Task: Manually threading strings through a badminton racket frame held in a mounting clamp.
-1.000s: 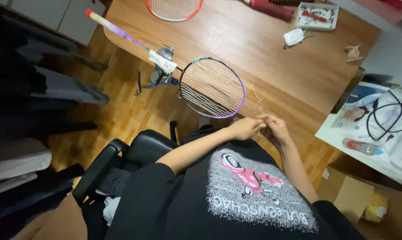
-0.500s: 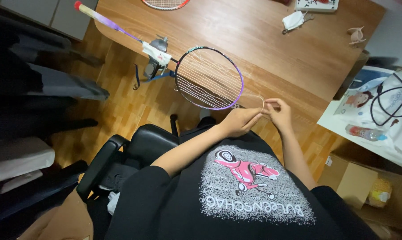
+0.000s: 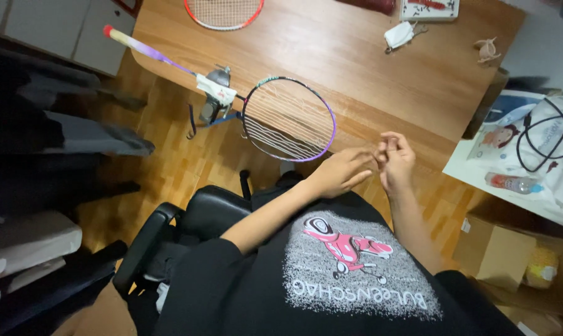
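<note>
Hands are meeting at centre-right of the frame, just off the near edge of the counter [image 3: 381, 81]. Left hand [image 3: 342, 172] is lying with fingers stretched out toward the right, fingertips touching the right hand [image 3: 394, 160]. Right hand is curling its fingers in, thumb and forefinger pinching together at the top; the grip is looking closed, but whatever fine thing it is pinching is too thin to make out here. Left-hand grip is looking loose, fingers mostly straight, and I cannot tell whether it is holding anything.

Racket [image 3: 288, 118] with the purple-and-black frame is lying up and to the left of both hands, head toward them, its rim close to the left fingertips but apart. Its long axis is running on a diagonal: head at centre frame, shaft climbing to the upper left, handle [image 3: 132, 42] ending in a red cap near the top-left corner. Head is overhanging the counter edge above the floor. Strings across the head are looking only partly laid, mostly in one direction. A clamp-like fitting [image 3: 216, 93] with a white tag is sitting on the shaft just beyond the head.

Left hand is the nearer one to the racket head; right hand is sitting farther out, toward the right.

A second racket [image 3: 224, 12] with a red rim is showing at the top edge.
</note>
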